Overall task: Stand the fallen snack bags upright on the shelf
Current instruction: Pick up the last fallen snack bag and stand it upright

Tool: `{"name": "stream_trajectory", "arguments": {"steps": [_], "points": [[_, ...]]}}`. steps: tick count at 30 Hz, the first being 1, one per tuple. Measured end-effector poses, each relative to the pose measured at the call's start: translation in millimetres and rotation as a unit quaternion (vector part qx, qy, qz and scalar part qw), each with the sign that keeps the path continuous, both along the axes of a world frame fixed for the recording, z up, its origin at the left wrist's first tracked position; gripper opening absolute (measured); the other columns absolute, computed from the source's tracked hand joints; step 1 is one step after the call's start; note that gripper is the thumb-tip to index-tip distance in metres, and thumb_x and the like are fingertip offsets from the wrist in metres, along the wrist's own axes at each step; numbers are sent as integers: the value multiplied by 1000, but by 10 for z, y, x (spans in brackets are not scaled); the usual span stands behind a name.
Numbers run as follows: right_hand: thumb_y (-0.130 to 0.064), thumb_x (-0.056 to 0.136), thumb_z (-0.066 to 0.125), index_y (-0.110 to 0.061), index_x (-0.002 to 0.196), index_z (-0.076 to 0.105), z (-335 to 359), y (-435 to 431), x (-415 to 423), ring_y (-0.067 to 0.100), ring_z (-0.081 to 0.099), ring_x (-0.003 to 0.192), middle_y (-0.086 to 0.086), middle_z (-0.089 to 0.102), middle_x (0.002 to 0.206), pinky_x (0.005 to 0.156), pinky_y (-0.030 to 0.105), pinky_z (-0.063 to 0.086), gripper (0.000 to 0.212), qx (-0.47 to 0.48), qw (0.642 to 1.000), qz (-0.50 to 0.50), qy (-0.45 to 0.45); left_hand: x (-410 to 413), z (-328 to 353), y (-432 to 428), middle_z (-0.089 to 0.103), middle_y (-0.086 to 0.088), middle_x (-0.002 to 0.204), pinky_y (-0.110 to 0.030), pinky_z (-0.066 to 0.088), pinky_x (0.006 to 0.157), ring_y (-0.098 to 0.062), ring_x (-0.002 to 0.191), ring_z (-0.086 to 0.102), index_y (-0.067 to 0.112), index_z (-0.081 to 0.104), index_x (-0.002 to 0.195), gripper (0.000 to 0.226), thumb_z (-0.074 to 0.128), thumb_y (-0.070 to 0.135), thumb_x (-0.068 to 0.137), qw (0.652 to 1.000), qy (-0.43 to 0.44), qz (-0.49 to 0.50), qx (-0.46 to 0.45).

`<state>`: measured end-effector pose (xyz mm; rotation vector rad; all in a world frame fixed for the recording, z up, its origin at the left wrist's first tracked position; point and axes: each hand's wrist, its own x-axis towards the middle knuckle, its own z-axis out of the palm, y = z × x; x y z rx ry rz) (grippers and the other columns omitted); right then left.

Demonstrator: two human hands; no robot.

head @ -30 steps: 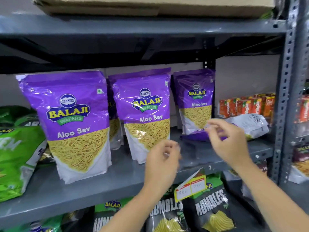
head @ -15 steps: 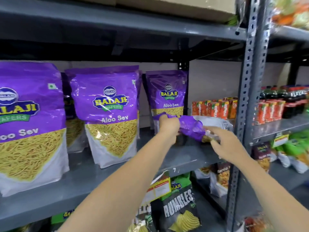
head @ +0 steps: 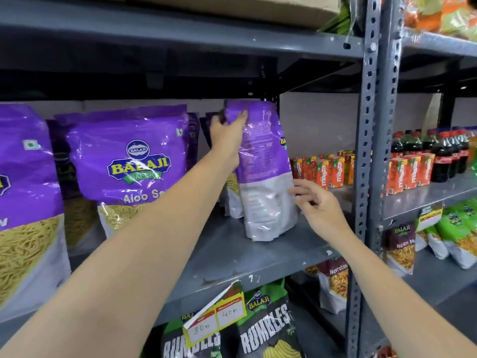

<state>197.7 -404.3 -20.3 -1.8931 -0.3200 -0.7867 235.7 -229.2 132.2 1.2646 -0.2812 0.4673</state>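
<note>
A purple and white Aloo Sev bag (head: pixel 263 177) stands upright on the grey shelf (head: pixel 232 257), its back panel turned toward me. My left hand (head: pixel 227 135) grips its top left corner. My right hand (head: pixel 317 205) is open with fingers spread, fingertips touching the bag's lower right edge. Another purple bag (head: pixel 232 200) stands just behind it, mostly hidden. Two more purple Aloo Sev bags stand upright to the left: one in the middle (head: pixel 129 161), one at the frame's left edge (head: pixel 23 202).
A grey perforated upright post (head: pixel 371 151) rises right of the bag. Orange juice cartons (head: pixel 322 171) and dark bottles (head: pixel 438 153) line the shelf beyond. Black Rumbles bags (head: pixel 265 329) and a yellow price tag (head: pixel 216 319) hang below. A cardboard box (head: pixel 232 6) lies overhead.
The purple bag lay flat on the shelf, then both hands lifted it. It now stands upright, my left hand on its top and my right hand open at its side.
</note>
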Motion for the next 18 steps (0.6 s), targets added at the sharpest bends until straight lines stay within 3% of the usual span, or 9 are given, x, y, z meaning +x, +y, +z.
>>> {"name": "stream_trajectory", "arguments": {"steps": [3, 4, 6, 7, 9, 11, 14, 16, 18], "points": [[-31, 85, 65, -31, 142, 35, -85, -15, 122, 16, 38, 135, -6, 40, 146, 110, 43, 36, 64, 9, 997, -29, 75, -56, -281, -48, 62, 5, 98, -20, 48, 67, -8, 80, 58, 15, 54, 116, 49, 67, 47, 82, 1000, 10, 16, 3], [-35, 85, 65, -32, 147, 25, -89, -14, 146, 17, 32, 139, -4, 31, 153, 112, 42, 32, 74, 53, 990, 12, 128, -43, -406, -58, 61, 4, 103, -19, 47, 67, -8, 83, 57, 17, 54, 117, 52, 65, 52, 81, 1000, 19, 18, 10], [-33, 88, 61, -31, 149, 20, -89, -21, 217, 18, 41, 134, 0, 38, 151, 109, 40, 37, 74, 109, 968, 104, 199, -10, -708, -72, 60, 5, 115, -25, 46, 81, -11, 99, 57, 23, 54, 113, 51, 60, 61, 80, 998, 34, 37, 37], [-31, 89, 59, -29, 148, 26, -77, -34, 225, 16, 50, 126, -1, 48, 145, 103, 38, 44, 67, 104, 963, 130, 213, -13, -861, -86, 61, 7, 113, -28, 46, 86, -13, 104, 59, 27, 56, 108, 46, 57, 64, 80, 998, 39, 39, 43], [-27, 90, 59, -26, 140, 42, -57, -51, 247, 11, 60, 111, -3, 62, 129, 90, 33, 51, 53, 108, 960, 150, 212, -4, -1056, -132, 62, 14, 91, -25, 45, 80, -8, 90, 61, 34, 56, 90, 28, 55, 61, 83, 998, 49, 45, 22], [-23, 84, 67, -22, 135, 50, -53, -80, 303, 16, 65, 105, 1, 68, 116, 90, 40, 53, 54, 140, 960, 141, 196, 7, -1090, -155, 57, 14, 71, -22, 42, 66, -3, 66, 54, 31, 56, 74, 27, 56, 55, 86, 997, 38, 71, -5], [-20, 79, 73, -23, 123, 60, -46, -70, 319, 20, 66, 103, 3, 71, 108, 91, 43, 53, 46, 150, 967, 120, 170, 52, -1042, -155, 53, 14, 54, -17, 42, 58, 1, 52, 50, 28, 50, 63, 34, 59, 49, 87, 994, 26, 97, -39], [-19, 79, 73, -31, 109, 64, -74, -69, 319, 19, 66, 102, 2, 72, 106, 90, 40, 53, 33, 140, 971, 121, 153, 99, -1056, -144, 58, 14, 59, -20, 45, 65, -1, 58, 53, 29, 52, 66, 30, 59, 48, 87, 994, 28, 96, -44], [-19, 79, 73, -34, 104, 65, -89, -55, 299, 20, 65, 104, 3, 72, 105, 93, 37, 51, 30, 123, 971, 140, 147, 133, -1098, -121, 71, -7, 84, -32, 47, 77, -16, 77, 61, 25, 61, 80, 26, 58, 50, 87, 995, 28, 78, -47]]}}
